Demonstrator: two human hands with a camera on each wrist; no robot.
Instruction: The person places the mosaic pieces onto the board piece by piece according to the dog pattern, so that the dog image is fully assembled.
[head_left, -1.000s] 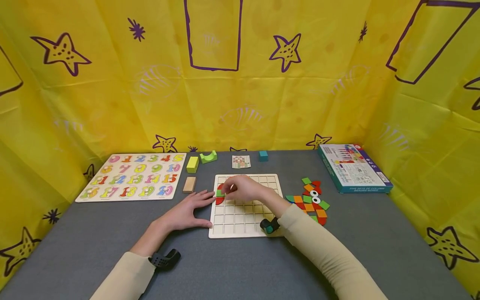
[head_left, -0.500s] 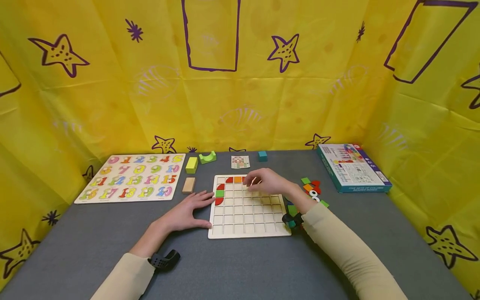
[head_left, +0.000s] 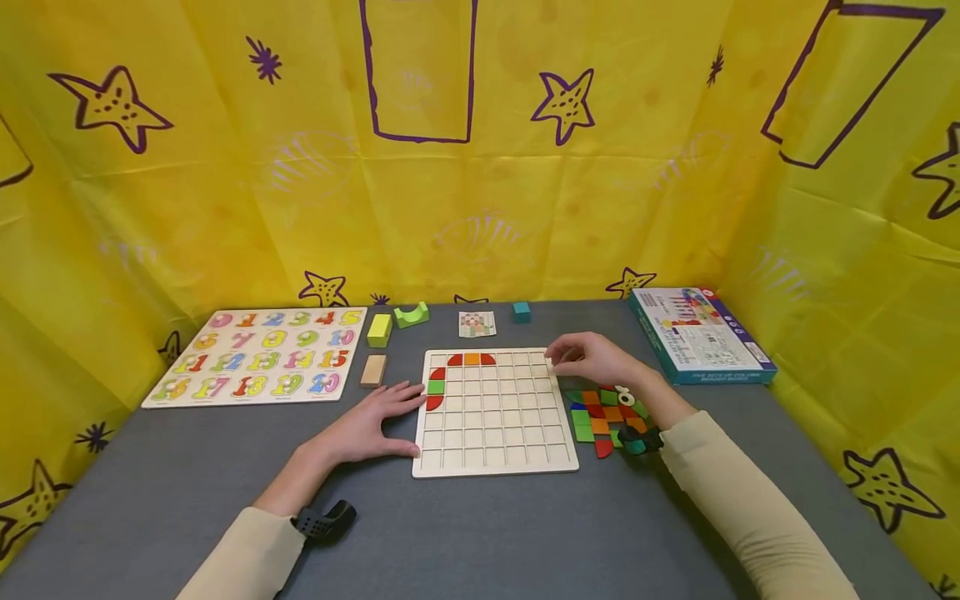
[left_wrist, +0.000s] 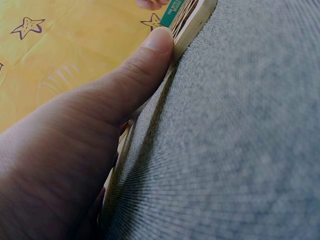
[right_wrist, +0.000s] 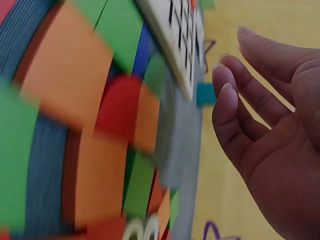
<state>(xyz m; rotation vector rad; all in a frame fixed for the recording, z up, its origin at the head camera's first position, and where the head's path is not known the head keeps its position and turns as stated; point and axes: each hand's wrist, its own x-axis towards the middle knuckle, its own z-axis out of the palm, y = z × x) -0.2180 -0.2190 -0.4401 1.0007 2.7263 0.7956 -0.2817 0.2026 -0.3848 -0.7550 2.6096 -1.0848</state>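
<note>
The left hand (head_left: 371,427) lies flat on the grey desk (head_left: 480,533), fingers straight and spread, its thumb pressed against the left edge of the wooden grid board (head_left: 495,412), which sits near the middle of the desk; the left wrist view shows the thumb tip touching that edge. The right hand (head_left: 592,358) hovers at the board's far right corner with fingers loosely curled and nothing between them (the right wrist view shows an empty, relaxed palm). Below that hand, just beside the board's right edge, lies a cluster of coloured tiles (head_left: 603,412) in green, orange and red. On the board, a few tiles (head_left: 450,367) fill cells at its far left corner. Farther back, a number puzzle (head_left: 262,354) lies toward the desk's left edge, with a tan block (head_left: 372,370) and a yellow-green block (head_left: 379,330) beside it. A boxed game (head_left: 697,333) rests at the far right corner, and a small card (head_left: 477,324) and teal cube (head_left: 521,312) sit along the far edge.
</note>
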